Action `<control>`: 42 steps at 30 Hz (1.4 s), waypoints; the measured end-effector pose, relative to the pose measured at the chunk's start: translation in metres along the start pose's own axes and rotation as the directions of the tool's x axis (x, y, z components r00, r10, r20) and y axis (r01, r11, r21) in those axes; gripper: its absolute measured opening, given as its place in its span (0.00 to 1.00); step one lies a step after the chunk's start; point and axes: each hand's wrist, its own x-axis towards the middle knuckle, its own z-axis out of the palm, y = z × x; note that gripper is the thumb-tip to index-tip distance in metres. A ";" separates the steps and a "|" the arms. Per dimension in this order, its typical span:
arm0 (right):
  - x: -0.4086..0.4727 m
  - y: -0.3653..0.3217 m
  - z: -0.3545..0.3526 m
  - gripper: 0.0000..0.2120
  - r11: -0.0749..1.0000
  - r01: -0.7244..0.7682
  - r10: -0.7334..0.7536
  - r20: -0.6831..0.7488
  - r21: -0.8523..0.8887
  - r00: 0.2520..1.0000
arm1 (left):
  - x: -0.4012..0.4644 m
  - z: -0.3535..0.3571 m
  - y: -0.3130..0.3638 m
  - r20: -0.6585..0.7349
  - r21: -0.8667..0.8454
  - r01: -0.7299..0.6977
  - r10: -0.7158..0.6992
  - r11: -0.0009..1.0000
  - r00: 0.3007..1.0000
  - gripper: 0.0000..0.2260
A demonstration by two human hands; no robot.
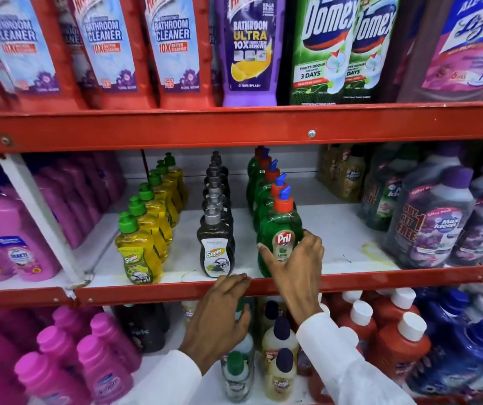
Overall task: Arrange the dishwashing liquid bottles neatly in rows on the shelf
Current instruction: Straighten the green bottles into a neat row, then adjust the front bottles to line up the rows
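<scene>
Low centre of frame, your left hand [222, 305] rests spread and empty on the red shelf [158, 290] lip. Just above it, your right hand [295, 264] is clamped around the front Pril bottle [279, 229]. Square its label forward and keep it in line with the green row behind, level with the yellow bottles [138, 255] and dark bottles [216, 249] further left.

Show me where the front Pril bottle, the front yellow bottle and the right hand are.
Pril bottle [281, 229]: head view, green body above label.
Yellow bottle [135, 255]: head view, its label.
Right hand [298, 267]: head view, back of hand.
</scene>
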 end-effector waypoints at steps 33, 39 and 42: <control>0.022 0.065 -0.035 0.25 0.965 -0.062 -0.035 0.363 0.253 0.931 | 0.052 0.025 0.010 -0.137 -0.468 0.162 -0.252 0.869 0.958 0.14; -0.029 0.009 -0.034 0.11 0.878 0.035 -0.049 0.015 0.477 0.999 | 0.011 -0.017 -0.024 -0.499 -0.567 0.109 -0.446 0.816 0.743 0.08; -0.042 -0.017 0.001 0.16 0.917 0.120 -0.222 0.236 0.381 0.946 | 0.016 -0.030 -0.053 -0.451 -0.576 0.187 -0.500 0.796 0.739 0.13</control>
